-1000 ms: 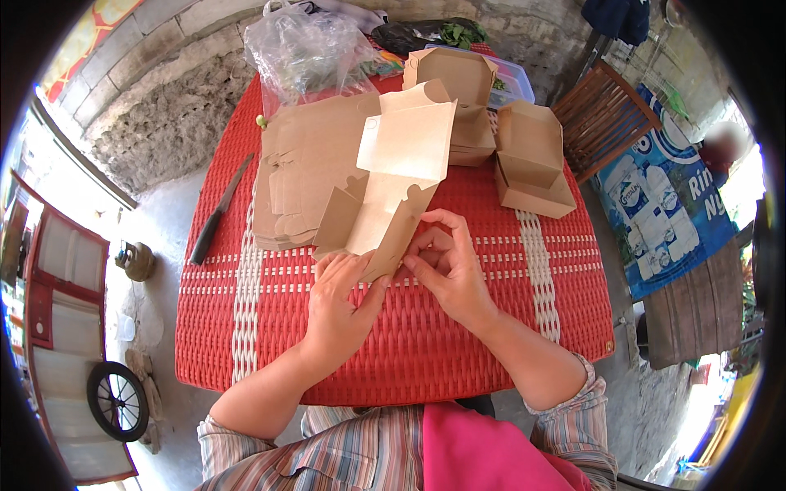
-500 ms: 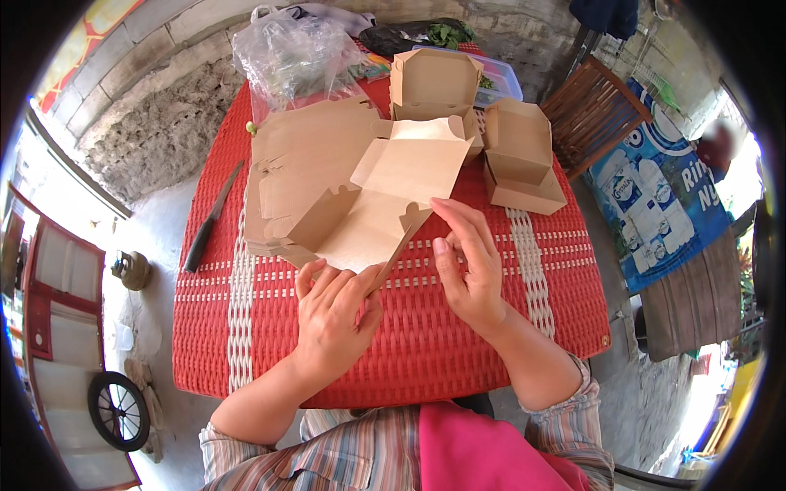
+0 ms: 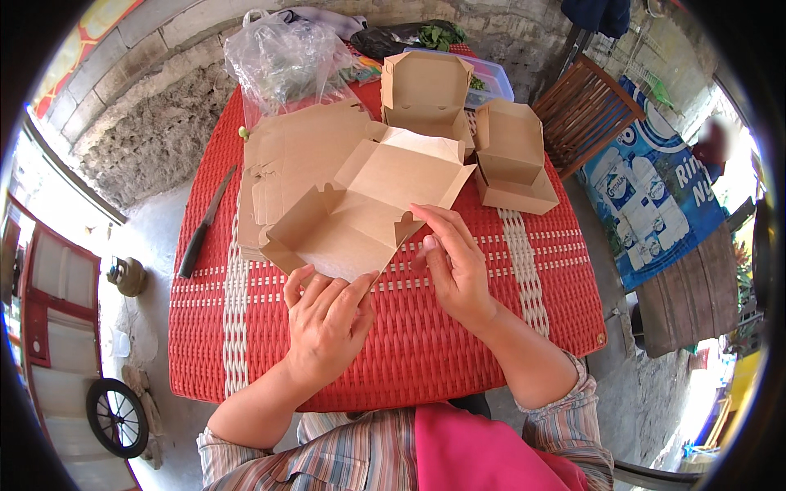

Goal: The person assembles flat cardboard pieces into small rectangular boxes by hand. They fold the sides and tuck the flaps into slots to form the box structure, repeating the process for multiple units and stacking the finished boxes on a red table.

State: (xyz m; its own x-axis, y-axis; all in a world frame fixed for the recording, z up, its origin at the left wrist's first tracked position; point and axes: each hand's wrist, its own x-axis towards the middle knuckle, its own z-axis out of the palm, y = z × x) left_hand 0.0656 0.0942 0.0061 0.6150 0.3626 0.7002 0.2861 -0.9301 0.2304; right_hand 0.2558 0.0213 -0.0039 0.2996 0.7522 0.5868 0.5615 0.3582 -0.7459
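Observation:
A partly folded brown cardboard food box [image 3: 348, 225] is tilted above the table, its lid flap spread toward the far right and its left wall raised. My left hand [image 3: 327, 323] grips its near edge, fingertips over the rim. At the box's right corner, beside a notched tab, the fingertips of my right hand [image 3: 454, 266] touch or almost touch the cardboard. That hand's thumb and index finger are apart. Under and behind the box lies a stack of flat cardboard blanks [image 3: 299, 139]. Two folded boxes stand with lids up: one at the back [image 3: 426, 90], another to its right [image 3: 516, 159].
A dark-handled knife [image 3: 201, 233] lies on the red woven table [image 3: 393, 344], left of the stack. At the back are a clear plastic bag [image 3: 282, 65], a plastic container [image 3: 491, 82] and leafy greens [image 3: 442, 35]. A wooden chair [image 3: 585, 114] stands at the right.
The box has tipped lower and its interior faces me more. My right fingers have stayed by its right corner, and my left hand keeps its grip on the near edge.

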